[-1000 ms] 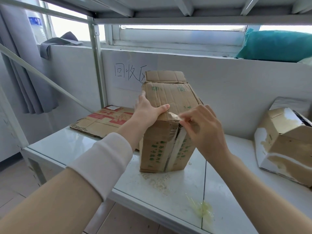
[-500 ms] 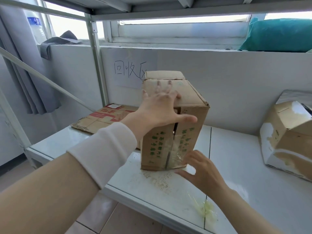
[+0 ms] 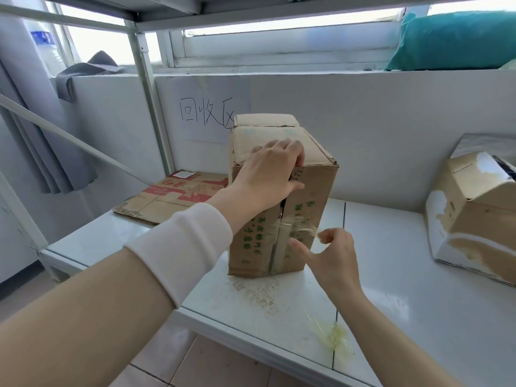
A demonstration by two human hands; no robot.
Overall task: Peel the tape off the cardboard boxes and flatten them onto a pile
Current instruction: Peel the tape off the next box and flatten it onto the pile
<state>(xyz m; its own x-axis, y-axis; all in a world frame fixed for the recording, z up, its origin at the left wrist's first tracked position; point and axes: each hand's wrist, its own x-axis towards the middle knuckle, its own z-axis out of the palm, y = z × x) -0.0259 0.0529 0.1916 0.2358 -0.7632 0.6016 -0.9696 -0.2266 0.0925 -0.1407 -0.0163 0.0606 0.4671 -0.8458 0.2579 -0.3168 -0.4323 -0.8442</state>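
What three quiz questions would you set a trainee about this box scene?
1. True or false: the left hand grips the top front edge of the upright box.
2. What does the right hand pinch? A. tape B. scissors C. a pen
3. Fill in: left of the box, a flat sheet of ____ lies on the table.
Key: 1 true; 2 A; 3 cardboard.
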